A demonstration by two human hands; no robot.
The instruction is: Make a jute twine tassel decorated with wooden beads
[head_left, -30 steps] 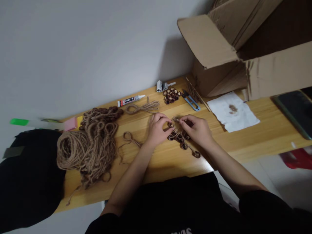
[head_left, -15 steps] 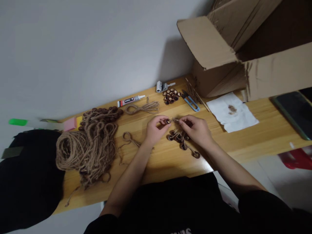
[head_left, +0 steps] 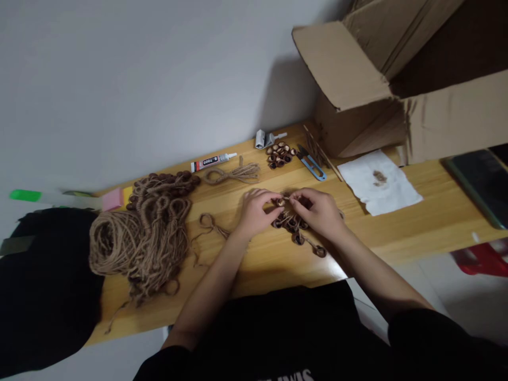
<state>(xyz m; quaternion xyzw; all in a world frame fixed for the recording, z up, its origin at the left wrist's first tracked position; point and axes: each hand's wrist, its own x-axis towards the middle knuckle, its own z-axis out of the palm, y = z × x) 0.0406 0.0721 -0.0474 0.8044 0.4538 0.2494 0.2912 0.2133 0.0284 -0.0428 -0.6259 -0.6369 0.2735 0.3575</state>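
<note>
My left hand [head_left: 257,209] pinches a small brown nutshell cup [head_left: 280,202] between thumb and fingers, its hollow side showing. Close beside it on the right, my right hand [head_left: 317,210] is closed on a thin twine end [head_left: 286,198] that reaches toward the shell; whether the two touch is too small to tell. Under the hands lie several brown shells with twine attached [head_left: 297,238], partly hidden by the right hand. Loose shells [head_left: 281,154] sit in a cluster farther back, near blue thread snips [head_left: 312,164].
Left on the wooden table [head_left: 222,254] are a large twine heap [head_left: 159,243], a twine bundle [head_left: 234,173] and a glue tube [head_left: 213,162]. A crumpled tube [head_left: 265,138] lies at the back. To the right are a stained white tissue [head_left: 379,182] and an open cardboard box [head_left: 357,127].
The nutshell has shifted slightly right and turned, bringing it closer to the twine end. My left fingers have moved toward my right hand, which stays nearly in place.
</note>
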